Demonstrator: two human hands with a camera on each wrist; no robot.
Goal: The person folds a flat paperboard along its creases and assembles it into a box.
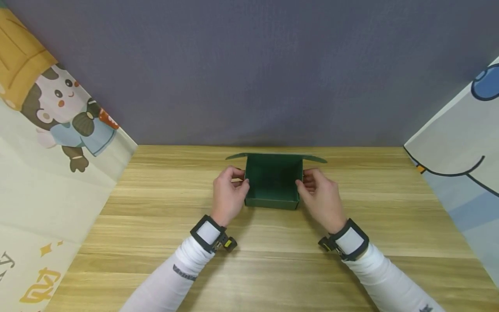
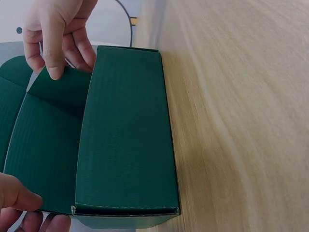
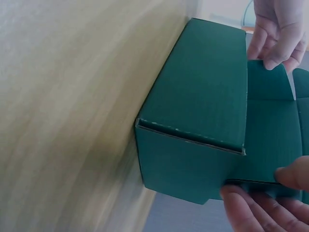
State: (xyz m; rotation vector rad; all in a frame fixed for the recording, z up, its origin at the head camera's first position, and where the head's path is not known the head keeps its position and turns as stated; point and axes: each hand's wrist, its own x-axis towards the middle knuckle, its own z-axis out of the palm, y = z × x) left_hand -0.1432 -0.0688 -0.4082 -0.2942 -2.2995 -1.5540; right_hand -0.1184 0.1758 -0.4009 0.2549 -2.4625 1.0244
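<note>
A dark green cardboard box [image 1: 273, 202] sits on the wooden table with its top uncovered and its inside bare. Its lid flap stands up at the back, side tabs spreading outward. My left hand [image 1: 230, 193] pinches the box's left side wall, thumb inside and fingers outside. On the opposite wall my right hand [image 1: 321, 195] does the same. The left wrist view shows the box's front panel [image 2: 128, 130] close up, with the right hand [image 2: 60, 34] beyond it. In the right wrist view the left hand [image 3: 280, 34] grips the far wall.
The wood-grain table [image 1: 175, 208] extends around the box. A grey-blue panel [image 1: 273, 73] rises behind it. Printed cartoon sheets stand at the left [image 1: 58, 112] and right [image 1: 460, 143]. Both wrists wear strapped camera mounts.
</note>
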